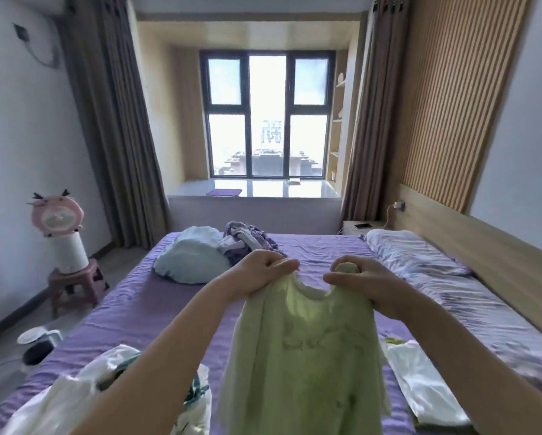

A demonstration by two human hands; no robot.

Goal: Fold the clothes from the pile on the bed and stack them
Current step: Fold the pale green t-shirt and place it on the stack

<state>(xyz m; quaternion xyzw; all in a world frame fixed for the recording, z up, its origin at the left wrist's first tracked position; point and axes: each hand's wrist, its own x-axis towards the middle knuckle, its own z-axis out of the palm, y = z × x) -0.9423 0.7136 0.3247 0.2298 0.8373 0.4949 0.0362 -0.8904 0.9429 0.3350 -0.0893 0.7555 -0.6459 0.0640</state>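
Above the purple bed (137,309), mid-frame: pale green shirt (304,356) held up by its shoulders, hanging down toward the camera, faint dark lettering across the chest. Left hand (260,274) gripping the shirt's left shoulder, fingers curled over bunched fabric, thumb pressed along the top edge. Right hand (363,284) gripping the other shoulder, fingers wrapped round a wad of cloth, thumb pointing inward toward the neckline. Both forearms bare, reaching forward from the bottom of frame. Neck opening sagging between the two hands.

On the bed, far end toward the window (268,114): light blue garment (194,259) heaped loosely, touching a purple-and-white crumpled pile (247,240) just beside it. Near end of the bed, left side: white clothes with green print (106,387), unfolded, partly hidden under the left forearm. Near end, right side: white folded piece (426,381) lying flat, with something green peeking out under its edges. Along the bed's right side: patterned pillow (414,252) against the wooden headboard (498,262).

Left of the bed, on the floor: pink stool (75,284) carrying a white cylinder topped by a pink cartoon-faced fan (57,218). Beyond the bed's far right corner: nightstand with a dark phone (362,226), charger plugged in on the wall above.
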